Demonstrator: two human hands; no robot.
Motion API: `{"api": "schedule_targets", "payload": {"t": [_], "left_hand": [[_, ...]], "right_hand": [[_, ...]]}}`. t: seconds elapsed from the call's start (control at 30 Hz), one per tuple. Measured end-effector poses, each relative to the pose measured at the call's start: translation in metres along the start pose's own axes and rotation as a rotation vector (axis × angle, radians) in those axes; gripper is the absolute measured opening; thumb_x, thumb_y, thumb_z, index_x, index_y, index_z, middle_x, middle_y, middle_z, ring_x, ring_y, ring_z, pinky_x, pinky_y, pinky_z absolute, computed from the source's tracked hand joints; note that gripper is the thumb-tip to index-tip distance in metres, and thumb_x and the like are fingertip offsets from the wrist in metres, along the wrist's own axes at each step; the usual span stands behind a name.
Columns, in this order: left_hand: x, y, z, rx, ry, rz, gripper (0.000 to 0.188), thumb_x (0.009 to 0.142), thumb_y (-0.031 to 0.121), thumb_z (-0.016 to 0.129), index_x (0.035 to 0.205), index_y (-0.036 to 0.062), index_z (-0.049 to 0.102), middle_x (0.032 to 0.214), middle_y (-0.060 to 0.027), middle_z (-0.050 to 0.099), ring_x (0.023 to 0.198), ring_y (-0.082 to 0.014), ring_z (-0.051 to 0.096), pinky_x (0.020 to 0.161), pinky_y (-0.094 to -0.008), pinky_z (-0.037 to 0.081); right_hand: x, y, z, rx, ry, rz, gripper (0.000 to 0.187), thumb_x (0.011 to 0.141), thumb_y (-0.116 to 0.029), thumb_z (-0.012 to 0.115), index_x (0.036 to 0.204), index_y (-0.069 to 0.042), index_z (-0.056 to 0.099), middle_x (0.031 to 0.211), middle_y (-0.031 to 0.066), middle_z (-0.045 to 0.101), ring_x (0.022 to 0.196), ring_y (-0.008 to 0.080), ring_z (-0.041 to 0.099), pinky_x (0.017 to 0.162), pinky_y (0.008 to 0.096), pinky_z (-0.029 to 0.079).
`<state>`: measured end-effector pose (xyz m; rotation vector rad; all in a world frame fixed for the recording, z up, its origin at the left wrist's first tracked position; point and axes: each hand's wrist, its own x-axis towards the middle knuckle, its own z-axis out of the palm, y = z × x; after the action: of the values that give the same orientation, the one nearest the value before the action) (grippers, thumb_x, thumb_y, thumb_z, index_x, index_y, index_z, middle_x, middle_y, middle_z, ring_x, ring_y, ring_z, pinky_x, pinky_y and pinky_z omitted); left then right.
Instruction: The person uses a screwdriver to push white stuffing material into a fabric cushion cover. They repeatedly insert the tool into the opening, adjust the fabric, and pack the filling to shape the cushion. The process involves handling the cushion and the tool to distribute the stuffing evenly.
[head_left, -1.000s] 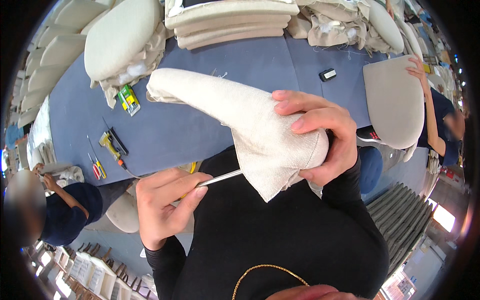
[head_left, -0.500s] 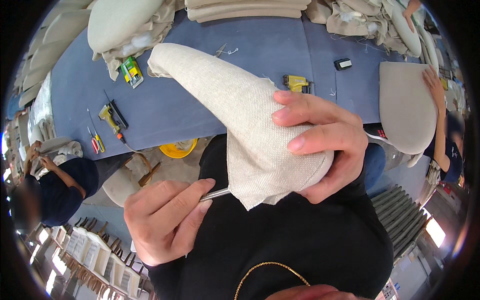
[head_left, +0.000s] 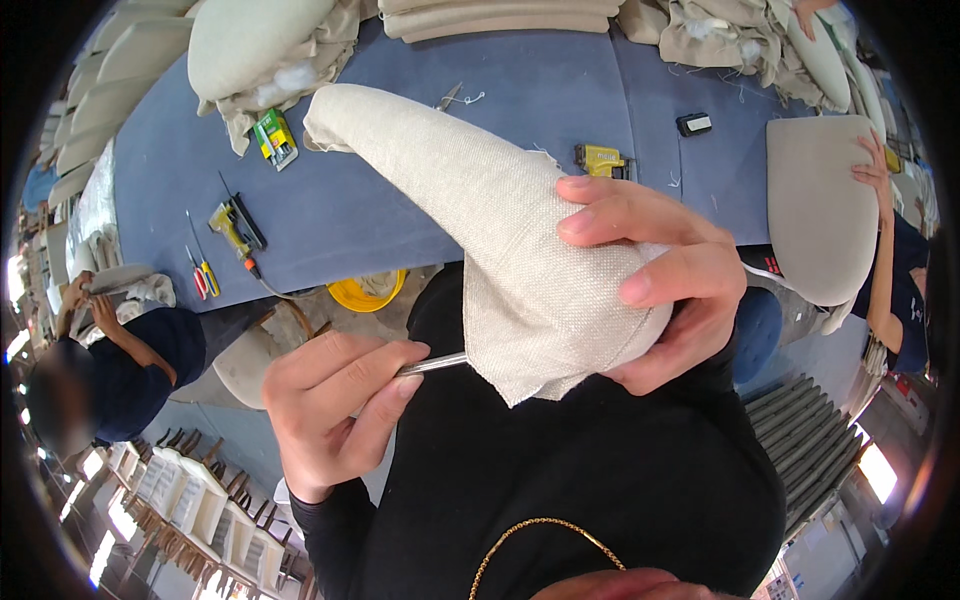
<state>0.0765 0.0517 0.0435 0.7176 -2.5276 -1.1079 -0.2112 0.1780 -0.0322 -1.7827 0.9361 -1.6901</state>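
A curved cushion-like piece covered in beige woven fabric (head_left: pixel 500 230) hangs in front of me above the table edge, tapering to the far left. My right hand (head_left: pixel 665 285) is closed round its thick right end, with fingers on top and the thumb beneath. Between the thumb and fingers of my left hand (head_left: pixel 335 405) is pinched a thin metal rod (head_left: pixel 440 363). The rod points right and meets the left edge of a loose fabric flap near the piece's lower corner; its far tip is hidden there.
On the blue table (head_left: pixel 400 200) lie a nail gun (head_left: pixel 232 230), a second yellow one (head_left: pixel 600 160), screwdrivers (head_left: pixel 207 275), a green-yellow box (head_left: pixel 275 138) and scissors (head_left: pixel 449 96). A yellow basin (head_left: pixel 345 298) stands below. Co-workers (head_left: pixel 150 350) handle padded pieces on either side.
Both hands and the covered piece have risen slightly in view. One finger of my right hand has slid right over the fabric. The left hand keeps its pinch on the rod.
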Motion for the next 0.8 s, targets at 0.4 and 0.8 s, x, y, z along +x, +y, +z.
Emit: {"api": "schedule_targets", "payload": {"t": [0.4,0.8], "left_hand": [[-0.007,0.007,0.015,-0.015,0.061,0.036,0.021,0.079,0.003,0.080,0.100,0.0019,0.081,0.077,-0.0088,0.070,0.060,-0.0215,0.064,0.056,-0.0314,0.047],[-0.025,0.002,0.006,-0.021,0.030,-0.059,0.019,0.080,0.005,0.080,0.098,0.0031,0.082,0.078,-0.0088,0.071,0.063,-0.0228,0.066,0.058,-0.0328,0.049]], "right_hand": [[0.002,-0.001,0.002,-0.074,-0.060,-0.083,0.073,0.065,0.002,0.088,0.130,-0.010,0.056,0.130,0.0382,0.064,0.124,0.0459,0.067,0.115,0.0676,0.041],[0.001,0.001,0.034,0.118,0.185,-0.073,0.090,0.062,0.013,0.088,0.139,-0.002,0.043,0.125,0.0365,0.069,0.122,0.0417,0.070,0.117,0.0591,0.044]]}}
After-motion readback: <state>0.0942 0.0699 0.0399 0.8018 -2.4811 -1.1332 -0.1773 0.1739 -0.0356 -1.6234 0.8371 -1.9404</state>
